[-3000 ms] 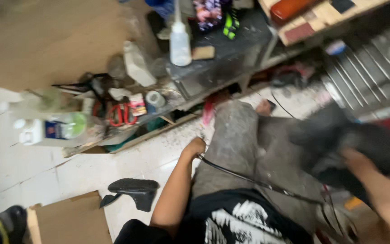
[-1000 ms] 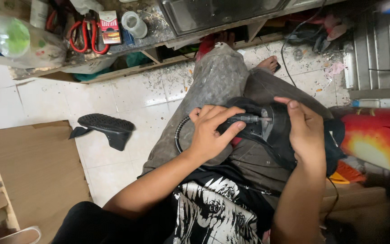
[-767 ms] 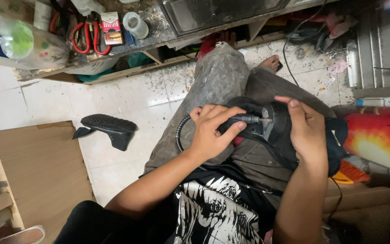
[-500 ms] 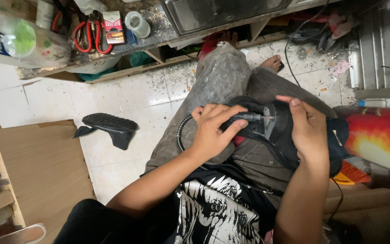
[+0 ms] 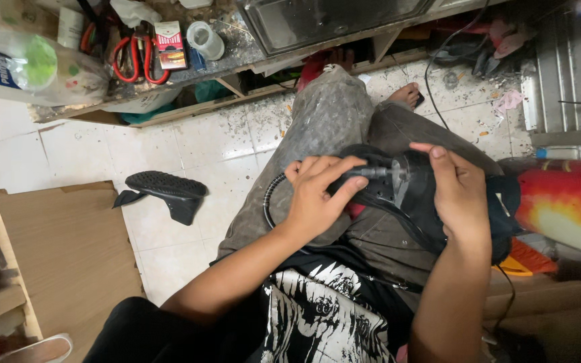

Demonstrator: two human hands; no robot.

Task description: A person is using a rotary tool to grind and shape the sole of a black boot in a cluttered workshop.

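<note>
Black shoe (image 5: 432, 202): on the lap, over grey trousers (image 5: 331, 128) — likely light, soft upper, stiff sole.
Left hand (image 5: 317, 195): grip clamped on a black corded tool (image 5: 364, 173).
Right hand (image 5: 462, 195): grip closed over the shoe — best held there.
Floor: loose black sole (image 5: 166, 191).

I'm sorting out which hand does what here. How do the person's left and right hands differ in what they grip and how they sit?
The left hand pinches a slim black rotary tool, fingers curled; the right hand lies flatter, cupped over a black shoe. The left hand's forearm comes in from lower left, the right hand's from straight below. Both are bare and work over the lap.
</note>
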